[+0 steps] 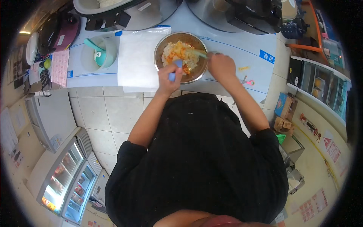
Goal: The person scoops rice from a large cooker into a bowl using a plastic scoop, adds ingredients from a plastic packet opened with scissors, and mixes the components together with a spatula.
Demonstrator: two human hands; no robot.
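A round metal bowl (158, 47) near the table's front edge holds white rice (169, 50) with orange-red and yellow food on top. My left hand (169, 76) is closed around the blue-purple handle (178, 63) of a utensil at the bowl's near left side; its working end is hard to make out. At the right rim, my right hand (222, 66) grips a pale green utensil (200, 53) that reaches into the rice. That utensil looks blurred, and its tip is not distinct from the food.
White sheets (136, 59) lie left of the bowl, beside a translucent tub (109, 54) with a teal scoop (100, 58). Two large cookers (153, 14) (210, 17) stand behind. Pink-handled scissors (249, 82) and a yellow scrap (243, 68) lie to the right.
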